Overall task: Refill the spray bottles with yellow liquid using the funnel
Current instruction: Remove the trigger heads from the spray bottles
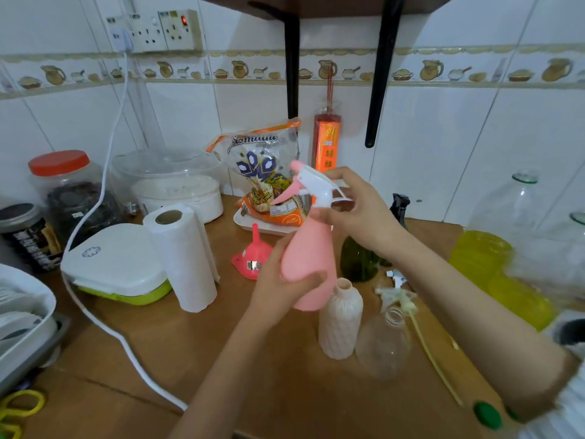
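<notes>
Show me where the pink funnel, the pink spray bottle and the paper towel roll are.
pink funnel [251, 255]: head view, on its cone, on the table left of the bottle.
pink spray bottle [308, 248]: head view, on its body between the hands.
paper towel roll [183, 261]: head view, on its upright side.

Left hand [278, 280] gripping pink spray bottle [311, 248] above wooden counter [253, 375], right hand [354, 207] pinching its white trigger head [319, 185], pink funnel [251, 253] behind, yellow liquid jug [500, 267] at right

Near the frame's centre, a clear snack bag [264, 166] carries a white script brand name, blurred, seemingly "Jasmina". Right of it, a red packet [327, 144] bears yellow Chinese characters, too small to read.
</notes>
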